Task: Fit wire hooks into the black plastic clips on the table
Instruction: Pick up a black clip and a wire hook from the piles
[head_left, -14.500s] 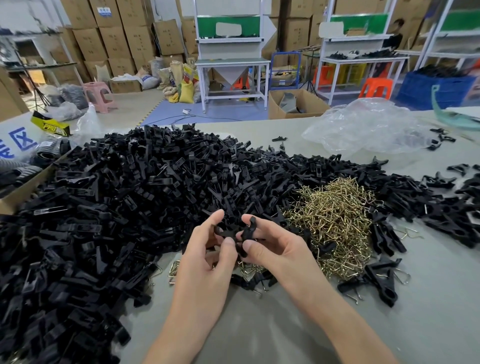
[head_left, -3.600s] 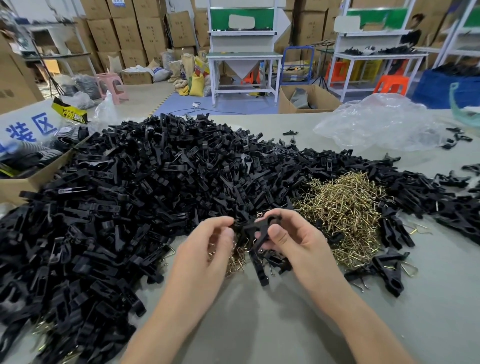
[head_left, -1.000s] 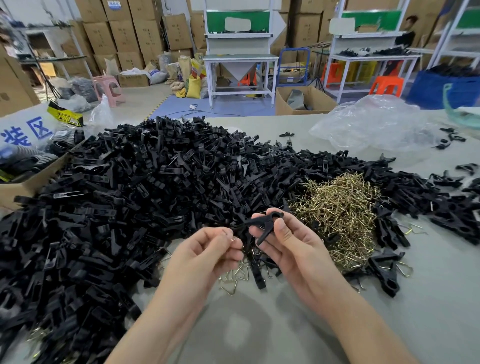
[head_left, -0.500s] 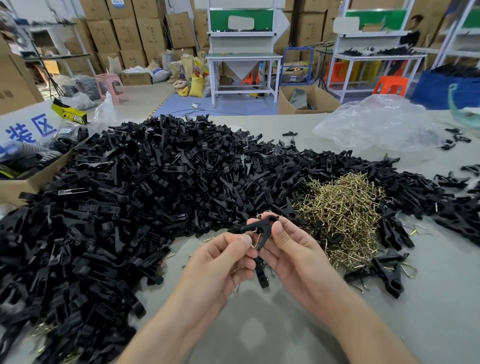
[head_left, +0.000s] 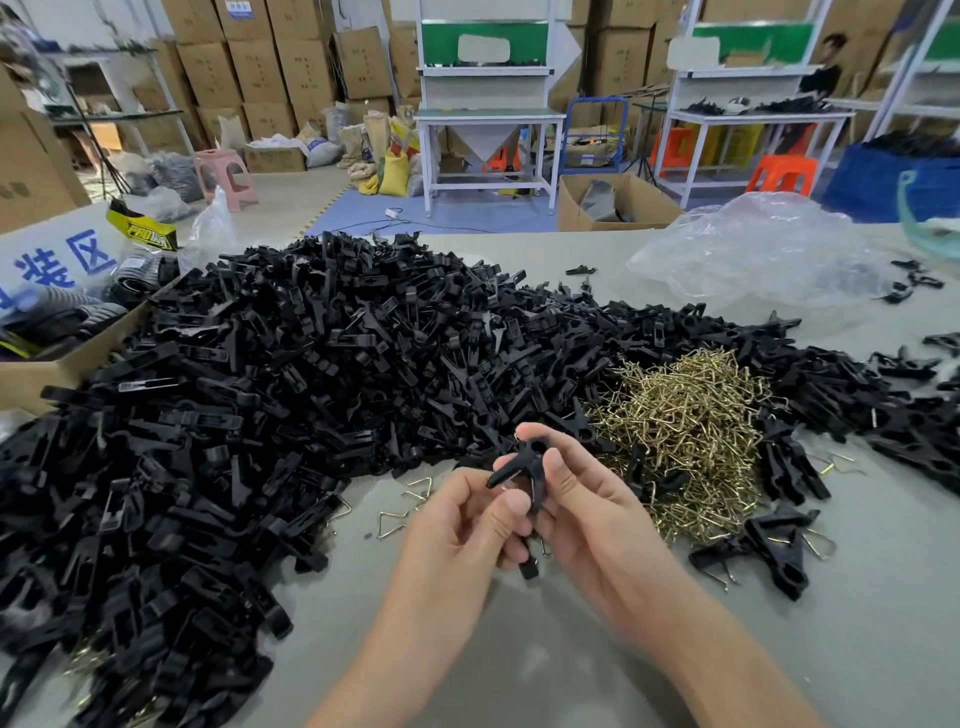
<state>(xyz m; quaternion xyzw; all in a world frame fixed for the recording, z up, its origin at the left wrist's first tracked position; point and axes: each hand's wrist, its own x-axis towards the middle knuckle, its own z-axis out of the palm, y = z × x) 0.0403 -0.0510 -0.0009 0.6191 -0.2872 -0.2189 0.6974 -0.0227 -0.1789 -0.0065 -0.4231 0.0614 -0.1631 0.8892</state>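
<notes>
Gripping one clip (head_left: 522, 464) together are left hand (head_left: 462, 525) and right hand (head_left: 592, 509) (cardboard box (head_left: 67, 364) holds dark bundles (head_left: 62, 317)).

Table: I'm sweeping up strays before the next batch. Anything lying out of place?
Yes. A few loose hooks lie on the bare table by the left hand, apart from the hook pile. Some clips sit scattered beside the plastic bag, away from the main heap.
</notes>
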